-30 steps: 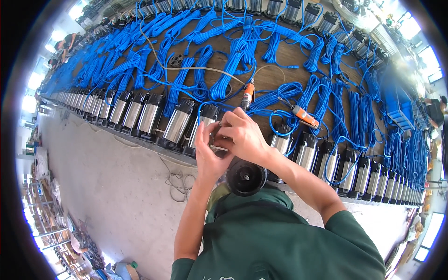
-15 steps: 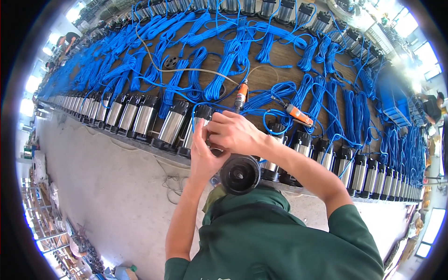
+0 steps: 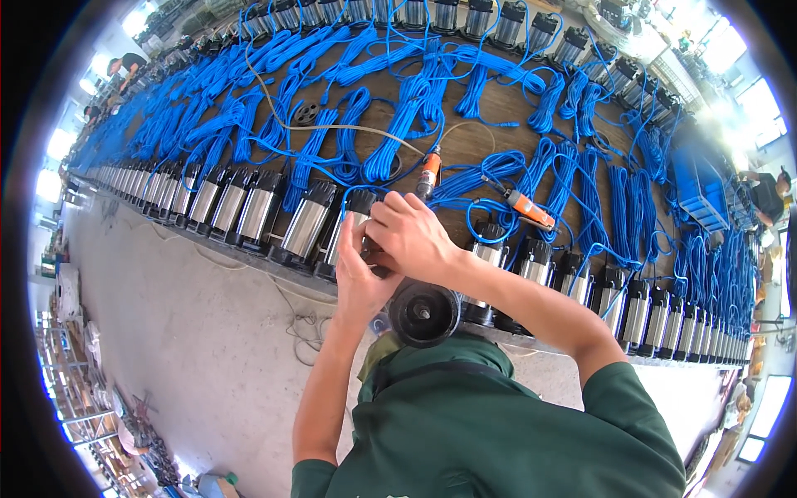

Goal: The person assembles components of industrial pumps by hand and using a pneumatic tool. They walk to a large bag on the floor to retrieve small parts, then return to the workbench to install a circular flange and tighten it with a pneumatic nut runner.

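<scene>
My left hand (image 3: 363,278) and my right hand (image 3: 413,236) meet at the near edge of the bench, fingers curled together round something small that they mostly hide. Just below them, close to my body, a pump with a round black open end (image 3: 424,313) points up toward me, a small shaft showing in its middle. Beyond my fingers lies an orange air screwdriver (image 3: 428,173) on a hose. A second orange power tool (image 3: 531,209) rests to the right, among blue cables.
Steel-bodied pumps (image 3: 259,207) with black caps line the bench's near edge, and more stand along the far edge. Bundled blue cables (image 3: 407,124) cover much of the brown bench top (image 3: 490,137). A blue crate (image 3: 702,195) is at the right. Other people work at the far left and right.
My right hand has shifted slightly, its fingers curling closer over the left fingertips. The black pump end sits a touch further left. Both tools lie where they were.
</scene>
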Motion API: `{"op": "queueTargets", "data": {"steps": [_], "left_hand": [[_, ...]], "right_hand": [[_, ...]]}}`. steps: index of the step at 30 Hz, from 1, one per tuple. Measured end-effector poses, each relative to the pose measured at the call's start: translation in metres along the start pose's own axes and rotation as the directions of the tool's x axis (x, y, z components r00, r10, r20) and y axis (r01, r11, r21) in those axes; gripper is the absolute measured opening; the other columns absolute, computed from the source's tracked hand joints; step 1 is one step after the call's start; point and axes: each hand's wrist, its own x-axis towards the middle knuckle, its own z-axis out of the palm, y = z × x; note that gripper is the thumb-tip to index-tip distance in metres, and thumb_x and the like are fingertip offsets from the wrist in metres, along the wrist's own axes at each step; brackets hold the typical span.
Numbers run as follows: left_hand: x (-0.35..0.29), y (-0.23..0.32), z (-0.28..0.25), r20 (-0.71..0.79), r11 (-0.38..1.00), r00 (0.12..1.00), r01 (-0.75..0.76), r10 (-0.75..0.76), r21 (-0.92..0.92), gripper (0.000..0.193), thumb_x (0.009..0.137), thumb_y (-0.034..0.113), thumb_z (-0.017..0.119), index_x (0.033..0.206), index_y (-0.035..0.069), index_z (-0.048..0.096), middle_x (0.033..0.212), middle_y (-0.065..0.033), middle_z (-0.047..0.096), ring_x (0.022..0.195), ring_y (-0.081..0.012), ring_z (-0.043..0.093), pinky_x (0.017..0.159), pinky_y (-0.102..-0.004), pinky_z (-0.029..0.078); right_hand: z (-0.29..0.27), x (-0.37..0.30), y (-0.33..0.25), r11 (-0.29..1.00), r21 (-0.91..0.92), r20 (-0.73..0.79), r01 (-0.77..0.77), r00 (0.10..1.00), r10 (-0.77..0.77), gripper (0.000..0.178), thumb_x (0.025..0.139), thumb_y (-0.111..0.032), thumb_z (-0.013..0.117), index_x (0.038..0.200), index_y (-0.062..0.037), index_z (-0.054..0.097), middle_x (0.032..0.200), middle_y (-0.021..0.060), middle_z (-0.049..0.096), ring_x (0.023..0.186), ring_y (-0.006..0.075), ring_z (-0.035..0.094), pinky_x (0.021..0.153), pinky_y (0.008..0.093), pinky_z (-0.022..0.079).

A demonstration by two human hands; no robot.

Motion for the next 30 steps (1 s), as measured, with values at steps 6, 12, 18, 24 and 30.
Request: {"op": "queueTargets", "data": {"steps": [6,12,18,24,30], "left_hand": [[0.000,-0.003,-0.001,0.010,1.000,1.000,0.001,-0.001,0.021,0.110,0.068,-0.001,0.090,0.156,-0.002,0.024,0.125,-0.0233,0.066,0.104,-0.0340,0.068,0.085,-0.0413,0.054],[-0.004,-0.008,-0.002,0.033,1.000,0.999,-0.008,0.007,0.030,0.108,0.069,0.004,0.092,0.154,-0.007,0.026,0.130,-0.0260,0.064,0.110,-0.0408,0.068,0.095,-0.0463,0.057],[-0.005,-0.006,-0.001,0.038,0.996,0.999,0.006,-0.009,0.085,0.105,0.069,0.004,0.089,0.153,-0.008,0.028,0.130,-0.0254,0.064,0.116,-0.0424,0.064,0.101,-0.0496,0.052],[-0.006,-0.010,0.003,-0.033,0.995,0.997,-0.061,0.064,0.073,0.094,0.075,0.004,0.086,0.151,-0.006,0.032,0.128,-0.0241,0.063,0.111,-0.0431,0.062,0.100,-0.0542,0.050],[-0.005,-0.011,0.001,-0.041,0.990,0.994,-0.098,0.103,0.104,0.100,0.075,0.007,0.089,0.153,-0.006,0.028,0.129,-0.0260,0.062,0.114,-0.0399,0.063,0.101,-0.0497,0.051]], "right_hand": [[0.000,-0.006,-0.005,0.960,0.094,-0.132,-0.263,0.953,0.274,0.048,0.061,-0.028,0.092,0.093,-0.0078,0.064,0.092,0.0082,0.056,0.090,0.0312,0.058,0.078,0.0442,0.052],[-0.009,-0.012,-0.002,0.877,0.271,-0.037,-0.398,0.906,0.422,0.048,0.075,-0.029,0.091,0.108,-0.0041,0.067,0.102,0.0117,0.065,0.103,0.0344,0.065,0.086,0.0456,0.055],[-0.030,-0.029,-0.010,0.844,0.203,0.028,-0.496,0.865,0.502,0.047,0.076,-0.031,0.089,0.109,-0.0029,0.069,0.099,0.0135,0.066,0.098,0.0354,0.067,0.083,0.0456,0.055],[-0.023,-0.006,-0.046,0.831,-0.140,0.015,-0.538,0.838,0.545,0.055,0.065,-0.044,0.089,0.094,-0.0032,0.066,0.095,0.0127,0.064,0.095,0.0330,0.065,0.081,0.0446,0.054],[-0.016,0.004,-0.051,0.766,-0.123,0.043,-0.631,0.767,0.640,0.052,0.064,-0.036,0.087,0.097,-0.0014,0.066,0.099,0.0155,0.065,0.095,0.0345,0.068,0.081,0.0443,0.056]]}}
